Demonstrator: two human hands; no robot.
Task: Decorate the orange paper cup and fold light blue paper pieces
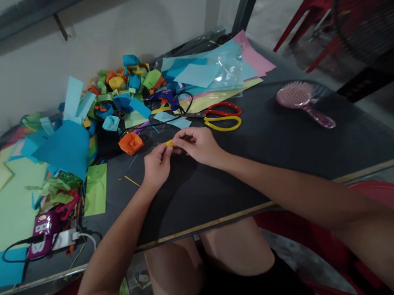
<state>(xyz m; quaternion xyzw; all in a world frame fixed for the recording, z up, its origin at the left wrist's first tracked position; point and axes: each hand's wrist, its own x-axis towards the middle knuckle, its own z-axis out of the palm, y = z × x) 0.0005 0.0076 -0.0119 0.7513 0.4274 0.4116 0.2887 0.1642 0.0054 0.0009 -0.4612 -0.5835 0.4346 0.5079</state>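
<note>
"What are the fingers doing on your feed?"

"I'm seeing the left hand (158,166) and the right hand (200,146) meeting over the worktop (276,149). Thumbs and fingers are pinching nearly shut, and both are gripping a small yellow paper piece (169,143), which is sitting between the fingertips. Its far end I'm not making out."

"And around them?"

"An orange folded paper (131,143) is lying just beyond the left hand, and scissors (207,112) with red and yellow handles are resting beyond the right. Farther back, a blue gun-shaped tool (173,99) is lying against a heap of folded papers (117,83). A pink hairbrush (296,95) is lying well to the right."

"What's worrying you?"

"Mostly the pinch: if the two hands are pulling unevenly, something that small could be tearing or slipping away. If the fan (376,1) is blowing this way, which I'm not able to tell, loose sheets could be lifting. A sleeve-less forearm isn't snagging much, but a knock could be shifting the scissors."

"Any writing?"

"I'm reading none. The purple device (43,231) is showing pale markings, and they're staying too small; no brand is coming through anywhere."
</note>
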